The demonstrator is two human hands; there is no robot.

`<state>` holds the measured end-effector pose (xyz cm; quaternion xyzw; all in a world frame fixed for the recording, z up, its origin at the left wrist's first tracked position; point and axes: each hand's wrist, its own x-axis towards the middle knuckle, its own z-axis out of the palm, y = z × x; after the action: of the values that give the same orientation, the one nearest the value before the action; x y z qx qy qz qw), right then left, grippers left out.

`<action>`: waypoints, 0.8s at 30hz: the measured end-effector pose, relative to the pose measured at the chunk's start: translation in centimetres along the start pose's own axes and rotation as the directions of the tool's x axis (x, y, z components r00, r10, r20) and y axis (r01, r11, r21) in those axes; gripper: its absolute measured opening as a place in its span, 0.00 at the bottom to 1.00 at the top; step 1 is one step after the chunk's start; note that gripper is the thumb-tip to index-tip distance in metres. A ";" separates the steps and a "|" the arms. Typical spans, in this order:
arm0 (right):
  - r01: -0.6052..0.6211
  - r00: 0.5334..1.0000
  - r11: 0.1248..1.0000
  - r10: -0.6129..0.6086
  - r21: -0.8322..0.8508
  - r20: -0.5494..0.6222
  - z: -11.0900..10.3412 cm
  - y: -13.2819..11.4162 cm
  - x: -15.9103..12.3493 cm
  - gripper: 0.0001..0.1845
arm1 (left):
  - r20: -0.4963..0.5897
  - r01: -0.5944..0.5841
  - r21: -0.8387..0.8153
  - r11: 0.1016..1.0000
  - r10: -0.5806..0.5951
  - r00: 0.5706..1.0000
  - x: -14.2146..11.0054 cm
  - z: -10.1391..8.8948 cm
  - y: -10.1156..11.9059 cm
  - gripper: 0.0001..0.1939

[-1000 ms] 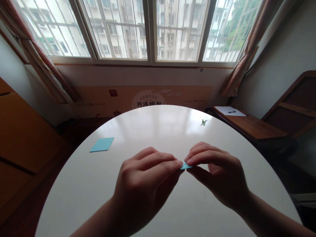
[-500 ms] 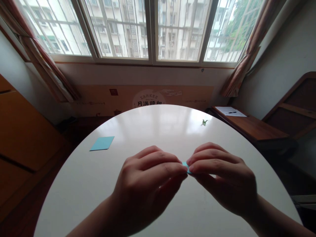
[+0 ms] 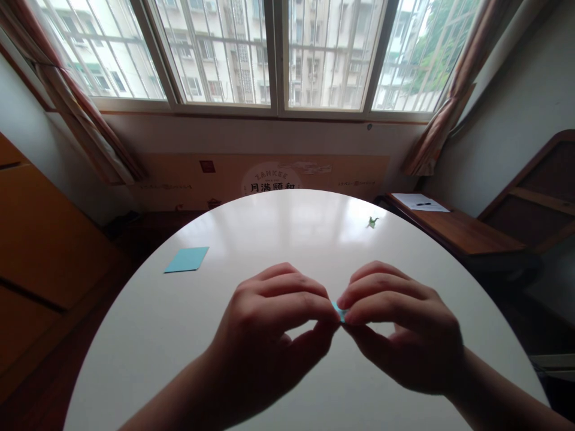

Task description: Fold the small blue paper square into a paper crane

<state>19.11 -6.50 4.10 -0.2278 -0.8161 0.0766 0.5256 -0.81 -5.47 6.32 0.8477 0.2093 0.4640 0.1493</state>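
Note:
Between my two hands is a small piece of blue paper (image 3: 340, 312), mostly covered by the fingertips, so its folded shape cannot be made out. My left hand (image 3: 274, 326) pinches it from the left with thumb and fingers. From the other side my right hand (image 3: 404, 326) grips it between thumb and fingertips. Both hands are held over the white round table (image 3: 287, 236), and their fingertips nearly meet. A flat square stack of blue paper (image 3: 187, 259) lies on the table to the left. Farther back on the right stands a tiny green folded paper crane (image 3: 372, 222).
Beyond the table's far edge is a printed cardboard panel (image 3: 314, 173) below a barred window (image 3: 224, 54). At the right, a low wooden table (image 3: 476, 230) bears a white sheet (image 3: 406, 201) and a dark pen (image 3: 423, 204). An orange-brown cabinet (image 3: 40, 239) stands on the left.
The pinched fingertips and the blue paper have dropped slightly. My left thumb has bent away from the fingers, opening a gap behind the pinch; a similar gap in the right hand has widened.

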 end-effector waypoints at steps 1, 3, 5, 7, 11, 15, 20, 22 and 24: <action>0.005 1.000 1.000 -0.005 -0.008 0.001 0.1 -0.1 0.1 0.11 | 0.001 -0.008 0.003 1.000 0.008 1.000 0.0 0.1 0.0 0.10; 0.019 1.000 0.999 -0.020 -0.028 -0.011 0.3 -0.2 0.3 0.11 | -0.005 -0.027 0.004 1.000 0.027 1.000 -0.1 0.2 -0.1 0.10; 0.031 0.999 0.999 -0.032 -0.039 -0.024 0.6 -0.2 0.4 0.12 | -0.008 -0.036 -0.003 0.999 0.036 0.999 -0.1 0.3 -0.2 0.10; 0.026 0.999 0.999 -0.027 -0.041 -0.017 0.7 -0.2 0.3 0.12 | 0.008 -0.030 -0.008 1.000 0.030 1.000 -0.1 0.3 -0.3 0.11; 0.021 0.999 1.000 -0.021 -0.010 0.026 0.7 0.0 0.1 0.11 | 0.067 -0.018 -0.001 1.000 0.018 0.998 -0.2 0.4 -0.5 0.13; 0.001 0.997 0.999 -0.004 0.039 0.081 0.6 0.3 -0.1 0.10 | 0.104 -0.016 -0.014 1.000 0.017 0.994 -0.4 0.5 -0.7 0.13; -0.044 0.992 0.994 0.033 0.096 0.119 0.6 0.4 -0.1 0.11 | 0.133 0.015 -0.053 0.998 -0.008 0.991 -0.5 0.6 -0.9 0.13; -0.044 0.992 0.994 0.032 0.100 0.120 0.7 0.5 0.0 0.11 | 0.140 0.025 -0.055 0.998 -0.017 0.990 -0.5 0.5 -1.0 0.13; -0.046 0.992 0.994 0.034 0.096 0.120 0.7 0.5 0.0 0.11 | 0.149 0.033 -0.052 0.998 -0.025 0.989 -0.5 0.5 -1.1 0.13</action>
<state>18.64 -5.96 3.59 -0.2130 -0.8362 0.1405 0.4854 -0.84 -4.80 5.16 0.8724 0.1973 0.4030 0.1940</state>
